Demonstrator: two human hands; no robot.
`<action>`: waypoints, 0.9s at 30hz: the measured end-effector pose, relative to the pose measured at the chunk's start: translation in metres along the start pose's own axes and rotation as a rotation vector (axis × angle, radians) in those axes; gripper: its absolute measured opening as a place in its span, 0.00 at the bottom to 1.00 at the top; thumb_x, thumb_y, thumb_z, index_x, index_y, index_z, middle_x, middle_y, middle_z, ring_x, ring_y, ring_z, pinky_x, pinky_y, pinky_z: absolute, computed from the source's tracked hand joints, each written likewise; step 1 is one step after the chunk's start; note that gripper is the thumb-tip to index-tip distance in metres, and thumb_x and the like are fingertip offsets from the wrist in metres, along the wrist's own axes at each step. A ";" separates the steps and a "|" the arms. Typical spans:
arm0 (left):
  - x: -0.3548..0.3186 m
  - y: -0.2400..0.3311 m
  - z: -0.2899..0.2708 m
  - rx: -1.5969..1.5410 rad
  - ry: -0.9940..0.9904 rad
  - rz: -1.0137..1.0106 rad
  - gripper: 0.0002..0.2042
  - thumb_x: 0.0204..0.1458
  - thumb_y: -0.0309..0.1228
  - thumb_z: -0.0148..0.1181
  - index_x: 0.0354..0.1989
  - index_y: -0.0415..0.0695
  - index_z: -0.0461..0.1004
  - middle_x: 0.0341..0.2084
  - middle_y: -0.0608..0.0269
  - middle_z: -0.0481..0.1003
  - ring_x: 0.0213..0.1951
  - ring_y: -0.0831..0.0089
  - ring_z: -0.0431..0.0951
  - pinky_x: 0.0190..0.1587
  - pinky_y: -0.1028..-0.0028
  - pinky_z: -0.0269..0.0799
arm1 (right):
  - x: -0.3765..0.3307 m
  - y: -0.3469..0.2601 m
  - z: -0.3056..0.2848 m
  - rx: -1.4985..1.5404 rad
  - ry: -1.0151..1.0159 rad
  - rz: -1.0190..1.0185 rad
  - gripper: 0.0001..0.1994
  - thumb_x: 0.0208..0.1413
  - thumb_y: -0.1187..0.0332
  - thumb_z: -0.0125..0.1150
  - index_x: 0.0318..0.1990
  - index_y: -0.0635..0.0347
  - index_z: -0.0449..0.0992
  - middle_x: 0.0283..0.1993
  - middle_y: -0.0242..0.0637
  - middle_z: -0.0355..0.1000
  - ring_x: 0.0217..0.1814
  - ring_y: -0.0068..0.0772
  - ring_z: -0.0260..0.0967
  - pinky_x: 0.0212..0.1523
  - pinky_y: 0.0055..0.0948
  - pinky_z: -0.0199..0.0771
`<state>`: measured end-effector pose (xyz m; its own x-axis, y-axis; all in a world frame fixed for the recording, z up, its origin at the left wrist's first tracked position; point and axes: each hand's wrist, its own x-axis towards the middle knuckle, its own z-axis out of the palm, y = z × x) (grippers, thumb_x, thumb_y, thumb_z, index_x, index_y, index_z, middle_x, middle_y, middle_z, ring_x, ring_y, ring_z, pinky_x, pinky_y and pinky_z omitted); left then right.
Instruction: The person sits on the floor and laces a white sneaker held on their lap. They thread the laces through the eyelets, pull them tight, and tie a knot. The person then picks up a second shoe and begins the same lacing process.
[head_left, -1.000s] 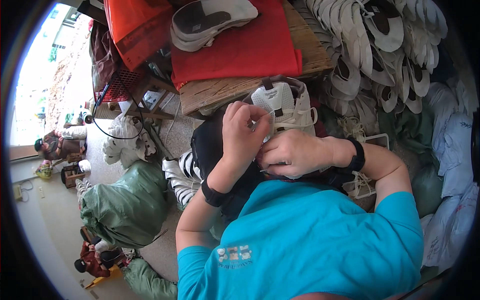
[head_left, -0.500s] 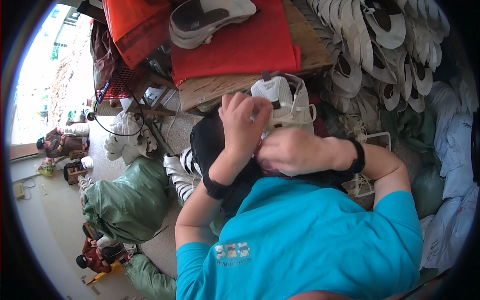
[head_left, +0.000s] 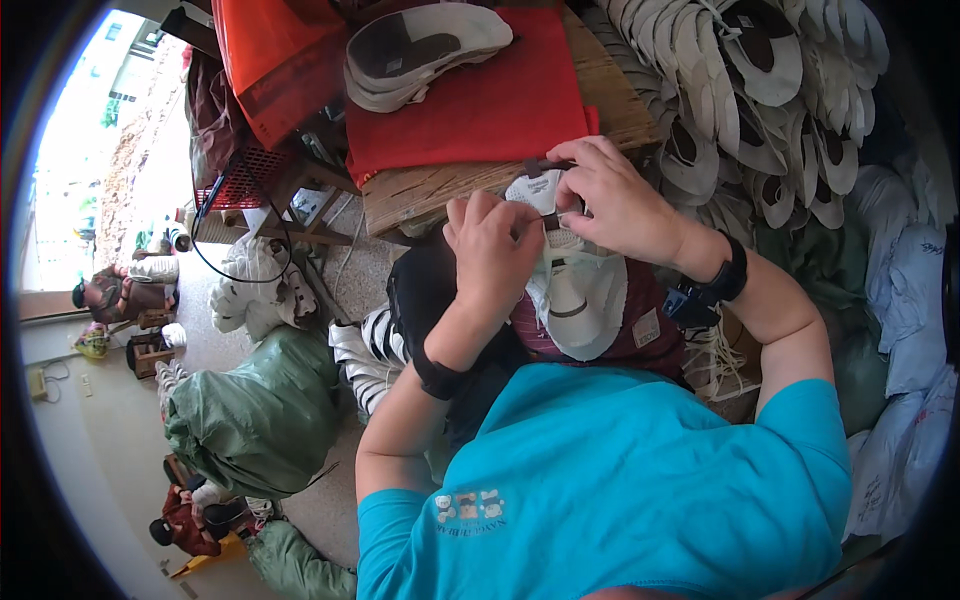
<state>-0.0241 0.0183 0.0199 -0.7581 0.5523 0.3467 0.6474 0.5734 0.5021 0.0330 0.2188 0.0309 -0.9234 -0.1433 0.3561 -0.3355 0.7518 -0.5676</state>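
A white shoe upper (head_left: 588, 312) with a pale tongue and a dark collar edge rests across my lap on a maroon cloth (head_left: 648, 325). My left hand (head_left: 490, 245) is closed at the upper's left edge, thumb and index finger pinched together on it. On the opposite edge, my right hand (head_left: 625, 200) grips the upper near its collar, fingers bent and thumb tucked in. Whether a lace or thread runs between the fingertips is too small to tell. Both wrists wear dark bands.
Ahead stands a wooden bench (head_left: 410, 195) with a red cloth (head_left: 540, 100) and stacked shoe pieces (head_left: 425, 55). Many grey-white uppers (head_left: 700, 90) hang at the right. Green sacks (head_left: 255, 410) and white shoe pieces (head_left: 255, 285) lie left. Two people sit farther off.
My right hand has moved up and away from me, from the upper's near part to its collar. The upper's toe now shows. My left hand has shifted only slightly.
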 end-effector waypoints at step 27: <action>-0.005 -0.126 -0.088 0.388 0.246 0.009 0.05 0.54 0.31 0.62 0.32 0.46 0.73 0.31 0.59 0.73 0.32 0.57 0.76 0.33 0.60 0.73 | -0.089 0.115 -0.157 1.156 0.917 0.424 0.06 0.62 0.74 0.53 0.33 0.67 0.73 0.30 0.36 0.70 0.36 0.29 0.75 0.45 0.31 0.78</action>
<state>-0.1086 -0.1100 0.0241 -0.7178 0.4256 0.5510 0.6004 0.7791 0.1804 0.1057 0.4190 0.0506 -0.7018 0.7055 0.0984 -0.4429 -0.3239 -0.8360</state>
